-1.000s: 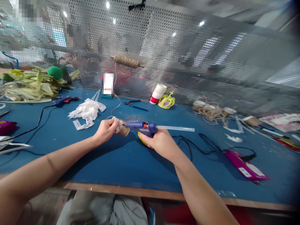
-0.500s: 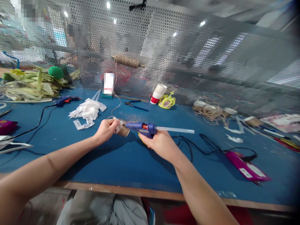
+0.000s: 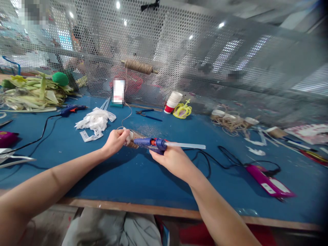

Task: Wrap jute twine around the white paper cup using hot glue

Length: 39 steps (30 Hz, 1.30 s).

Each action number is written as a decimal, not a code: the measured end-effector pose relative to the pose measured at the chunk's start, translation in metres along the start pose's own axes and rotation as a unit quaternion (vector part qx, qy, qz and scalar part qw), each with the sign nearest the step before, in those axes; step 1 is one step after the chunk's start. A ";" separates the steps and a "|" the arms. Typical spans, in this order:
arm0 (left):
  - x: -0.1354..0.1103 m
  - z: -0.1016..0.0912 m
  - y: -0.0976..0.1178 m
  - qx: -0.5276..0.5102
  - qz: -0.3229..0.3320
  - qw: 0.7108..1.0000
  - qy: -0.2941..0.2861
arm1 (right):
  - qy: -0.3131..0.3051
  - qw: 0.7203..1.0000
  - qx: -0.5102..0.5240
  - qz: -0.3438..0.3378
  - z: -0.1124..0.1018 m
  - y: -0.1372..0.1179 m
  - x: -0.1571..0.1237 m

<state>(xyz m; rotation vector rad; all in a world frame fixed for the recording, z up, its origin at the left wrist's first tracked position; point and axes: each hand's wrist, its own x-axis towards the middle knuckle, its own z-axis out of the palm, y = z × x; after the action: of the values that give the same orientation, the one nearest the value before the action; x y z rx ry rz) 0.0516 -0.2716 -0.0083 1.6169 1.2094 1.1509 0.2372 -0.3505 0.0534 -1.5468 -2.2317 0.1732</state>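
Observation:
My left hand (image 3: 116,142) is closed on a small cup partly wrapped in brown twine (image 3: 131,138), tilted above the blue table. A strand of twine (image 3: 130,114) runs from it back toward a spool (image 3: 138,67) on the mesh screen. My right hand (image 3: 175,158) grips a blue hot glue gun (image 3: 153,144), with a clear glue stick (image 3: 186,145) jutting out of its rear. The gun's nozzle is at the wrapped cup and overlaps it in view; whether they touch I cannot tell.
Behind stand stacked paper cups (image 3: 173,101) and a yellow basket-like piece (image 3: 182,110). Pliers (image 3: 149,114), crumpled white plastic (image 3: 96,123) and a second glue gun (image 3: 73,109) lie left of them. A purple power box (image 3: 270,181) with a black cord is at right.
My right hand has brought the glue gun a little to the left and slightly down, so its front now covers more of the wrapped cup. My left hand has stayed nearly still.

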 end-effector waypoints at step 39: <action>-0.010 0.000 -0.004 0.039 0.135 0.990 -0.027 | 0.013 0.983 0.156 0.101 -0.007 0.007 0.004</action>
<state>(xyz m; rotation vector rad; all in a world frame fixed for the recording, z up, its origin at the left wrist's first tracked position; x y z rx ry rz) 0.0496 -0.2801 -0.0146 1.9034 1.0349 1.2279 0.2446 -0.3450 0.0587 -1.5833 -1.9151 0.5328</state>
